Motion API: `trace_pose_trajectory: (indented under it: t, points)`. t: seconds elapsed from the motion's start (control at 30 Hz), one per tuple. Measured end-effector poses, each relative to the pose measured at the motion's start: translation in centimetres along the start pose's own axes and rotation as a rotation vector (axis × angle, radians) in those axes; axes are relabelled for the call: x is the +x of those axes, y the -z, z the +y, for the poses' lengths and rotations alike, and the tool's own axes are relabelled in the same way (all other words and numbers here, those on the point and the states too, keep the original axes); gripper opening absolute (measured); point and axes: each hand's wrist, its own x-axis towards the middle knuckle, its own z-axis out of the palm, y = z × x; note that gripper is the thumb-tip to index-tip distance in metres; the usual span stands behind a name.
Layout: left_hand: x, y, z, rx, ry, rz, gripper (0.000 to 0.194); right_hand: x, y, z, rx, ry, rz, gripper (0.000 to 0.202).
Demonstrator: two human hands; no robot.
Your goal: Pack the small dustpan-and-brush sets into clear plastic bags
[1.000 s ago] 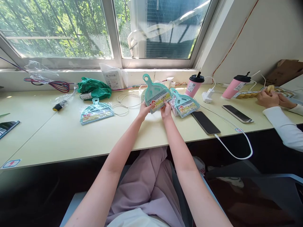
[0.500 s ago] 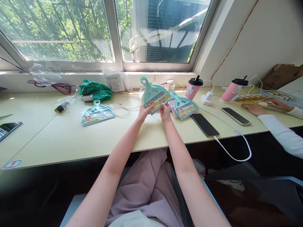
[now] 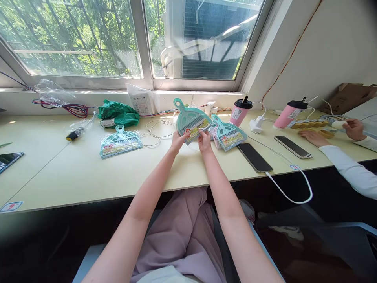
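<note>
Both my hands hold one packaged teal dustpan set (image 3: 191,118), tilted up above the table with its handle pointing away from me. My left hand (image 3: 179,142) grips its lower left edge, thumb on the printed label. On the lower right edge, my right hand (image 3: 204,140) pinches the wrapper. A second teal dustpan set (image 3: 229,134) lies just to the right, partly over a pinkish package. Another wrapped dustpan set (image 3: 120,142) rests flat on the table to the left.
On the table (image 3: 88,177) are a green bag (image 3: 118,114), a screwdriver (image 3: 75,134), a charging phone (image 3: 255,157), another phone (image 3: 293,146), two pink cups (image 3: 240,112) and cables. Another person's hands (image 3: 313,137) work at the far right.
The dustpan set in my hands has shifted very slightly down and left. At the far right, the other person's farther hand has moved right, with a pale round object by its fingers.
</note>
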Motion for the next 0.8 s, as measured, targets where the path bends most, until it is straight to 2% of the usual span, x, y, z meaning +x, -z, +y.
trace_pose_trajectory:
  t: [0.2, 0.3, 0.37, 0.43, 0.5, 0.57, 0.63, 0.73, 0.8]
  points:
    - [0.2, 0.7, 0.6, 0.044, -0.025, -0.012, 0.051, 0.7, 0.3, 0.1, -0.019, -0.054, -0.056, 0.014]
    - [0.7, 2.3, 1.3, 0.043, -0.03, -0.008, 0.049, 1.4, 0.6, 0.0, -0.054, -0.138, -0.008, 0.004]
    - [1.1, 4.1, 1.9, 0.013, -0.028, 0.02, 0.046, 1.6, 0.8, -0.2, -0.165, -0.12, 0.053, 0.017]
    - [1.5, 6.2, 2.3, -0.041, -0.003, 0.039, 0.043, 1.4, 1.0, -0.4, -0.396, 0.018, 0.129, 0.024]
    - [1.9, 8.5, 2.5, -0.106, 0.032, 0.028, 0.042, 0.7, 0.9, -0.5, -0.72, 0.259, 0.139, 0.026]
    - [2.1, 10.5, 2.5, -0.156, 0.076, 0.006, 0.038, -0.2, 0.8, -0.6, -1.035, 0.512, 0.017, 0.036]
    - [2.3, 12.1, 2.5, -0.183, 0.14, -0.006, 0.034, -1.0, 0.5, -0.5, -1.258, 0.693, -0.171, 0.048]
    - [2.3, 13.7, 2.6, -0.184, 0.234, -0.019, 0.031, -1.6, 0.2, -0.3, -1.402, 0.854, -0.325, 0.055]
    - [2.1, 14.3, 2.8, -0.174, 0.258, -0.033, 0.03, -1.6, 0.1, -0.3, -1.407, 0.919, -0.357, 0.046]
